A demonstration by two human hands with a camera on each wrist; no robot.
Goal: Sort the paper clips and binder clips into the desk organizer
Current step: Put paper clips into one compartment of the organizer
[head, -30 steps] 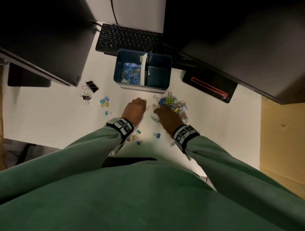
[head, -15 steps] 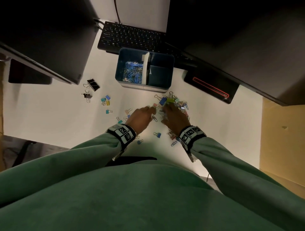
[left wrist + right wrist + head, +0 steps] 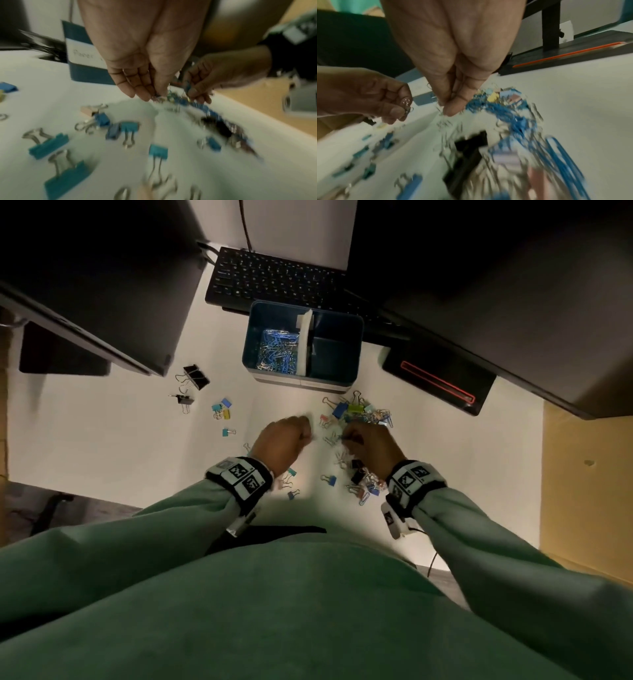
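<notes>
My left hand (image 3: 286, 441) pinches a few thin silver wire paper clips (image 3: 407, 103) just in front of the blue plastic desk organizer (image 3: 301, 378). My right hand (image 3: 371, 445) pinches more from the mixed pile of clips (image 3: 359, 416) on the white surface (image 3: 102, 433). They look light, slick and tangle-prone, so I judge fingertip pinches on the loops best. The stiffer binder clips (image 3: 49, 144) lie scattered.

1. White desk (image 3: 102, 440) carries it all.
2. Blue organizer (image 3: 356, 350) sits toward the far edge, touching the black keyboard (image 3: 274, 278).
3. Mixed clip pile (image 3: 359, 412) just nearer than the organizer.
4. Two black binder clips (image 3: 195, 376) lie left, small coloured ones (image 3: 222, 409) beside them.
5. Monitor base (image 3: 442, 378) to the right.
</notes>
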